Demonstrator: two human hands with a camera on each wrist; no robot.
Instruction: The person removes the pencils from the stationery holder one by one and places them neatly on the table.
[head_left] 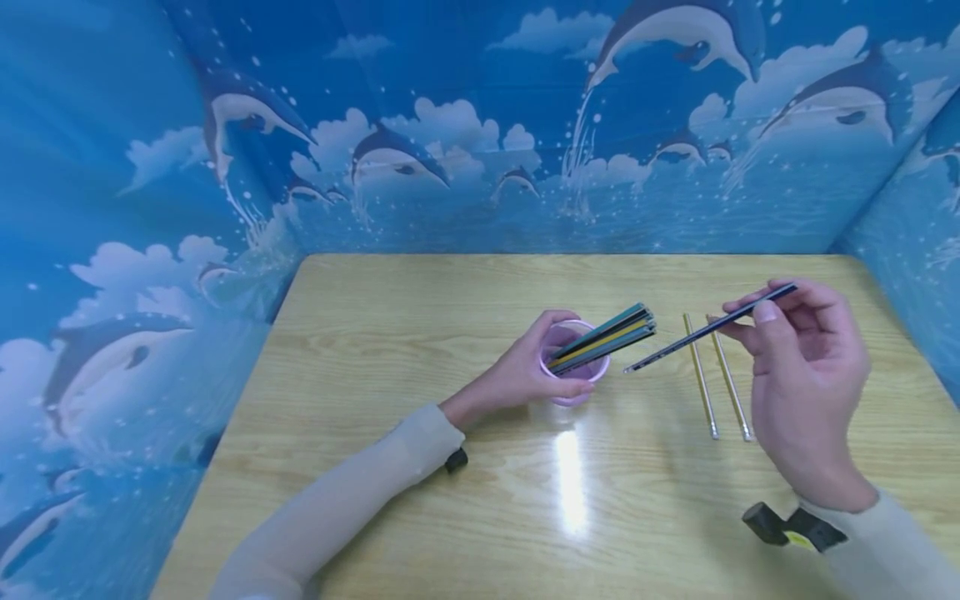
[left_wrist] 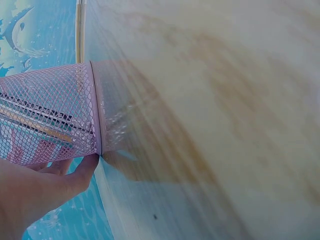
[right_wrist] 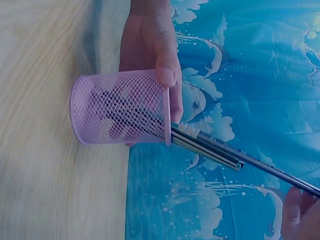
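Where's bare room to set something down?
The table is bare between its far left corner and the left hand, and nearer, between both sleeves. It is crowded from the pink cup, past two loose pencils, to the right hand with its dark pencil.

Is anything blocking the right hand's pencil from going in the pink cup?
Maybe partly: the pencil bundle leans out of the pink cup toward the dark pencil in the right hand, but some opening looks free.

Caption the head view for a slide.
Left hand grips a pink cup of pencils; right hand holds one dark pencil aloft; two others lie on the table.
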